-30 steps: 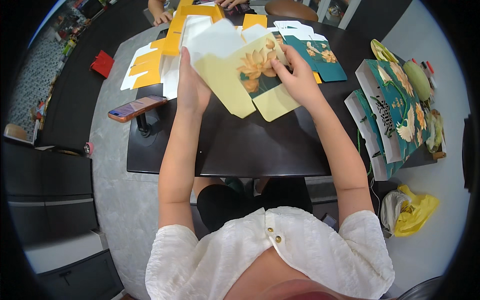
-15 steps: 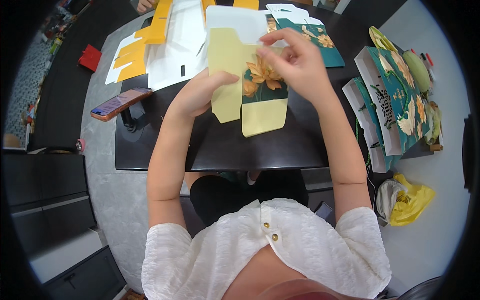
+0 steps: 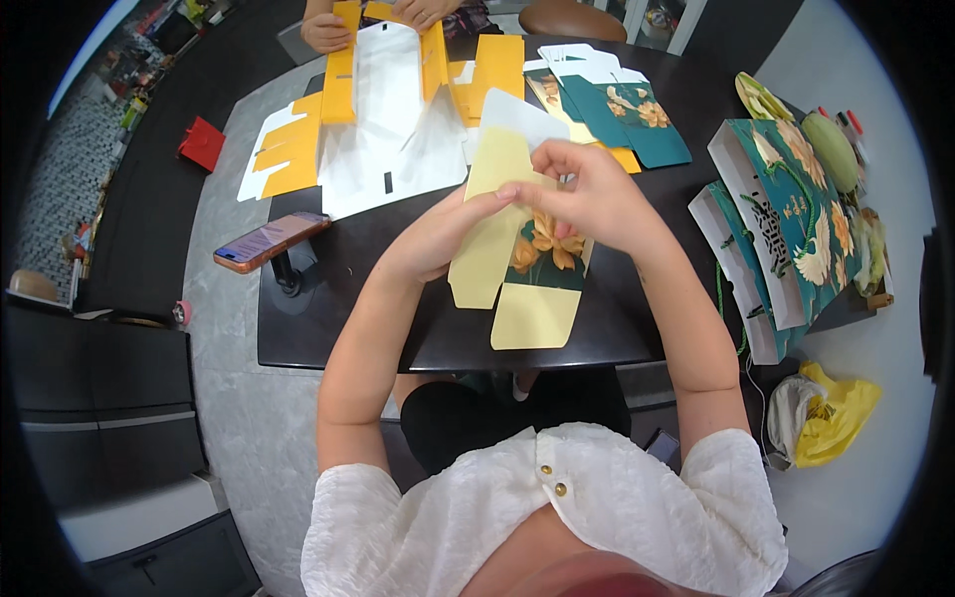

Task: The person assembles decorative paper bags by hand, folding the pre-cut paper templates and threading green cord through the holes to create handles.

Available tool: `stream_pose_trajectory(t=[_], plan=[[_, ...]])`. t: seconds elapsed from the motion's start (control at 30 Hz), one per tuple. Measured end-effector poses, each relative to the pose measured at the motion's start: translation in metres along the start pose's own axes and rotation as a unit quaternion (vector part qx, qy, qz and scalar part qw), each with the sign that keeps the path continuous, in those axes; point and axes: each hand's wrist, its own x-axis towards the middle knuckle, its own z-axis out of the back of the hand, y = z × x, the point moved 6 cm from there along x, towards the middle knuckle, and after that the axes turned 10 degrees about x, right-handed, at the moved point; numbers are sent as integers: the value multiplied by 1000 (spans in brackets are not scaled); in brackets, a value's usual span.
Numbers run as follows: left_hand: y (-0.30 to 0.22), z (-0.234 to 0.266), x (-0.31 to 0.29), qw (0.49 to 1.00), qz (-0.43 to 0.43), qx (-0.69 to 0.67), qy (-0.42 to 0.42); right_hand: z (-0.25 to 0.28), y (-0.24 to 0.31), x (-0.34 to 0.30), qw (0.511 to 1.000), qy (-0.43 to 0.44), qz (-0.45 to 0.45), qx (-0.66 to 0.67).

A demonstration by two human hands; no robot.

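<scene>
Between my two hands is an unfolded carton (image 3: 542, 316), pale yellow with a dark green panel of orange lotus flowers and a white flap at its far end. My left hand (image 3: 443, 232) is closed on its left side, thumb lying on the yellow face and fingers hidden beneath. My right hand (image 3: 587, 194) pinches the upper right part, thumb and forefinger close to my left thumb. The carton is held over the near part of the dark table (image 3: 378, 298), its lower flap pointing toward me.
Across the table a co-worker's hands (image 3: 328, 33) hold a large yellow-and-white box blank (image 3: 388, 149). Flat green cartons (image 3: 627, 119) lie at the far right. A phone on a stand (image 3: 271, 242) is at left; green gift bags (image 3: 791, 219) stand at right, above a yellow plastic bag (image 3: 839, 413).
My hands have come closer together on the carton, and its far end now tilts more to the right. The view has shifted, bringing the co-worker's hands further into sight.
</scene>
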Motion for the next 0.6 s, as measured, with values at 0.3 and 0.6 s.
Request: stream_pose_trajectory(t=[0.3, 0.6], plan=[[23, -10, 11, 968, -153, -136, 145, -1, 13, -3, 993, 47, 23, 104], [10, -21, 11, 972, -144, -91, 165, 0, 15, -2, 985, 88, 22, 149]])
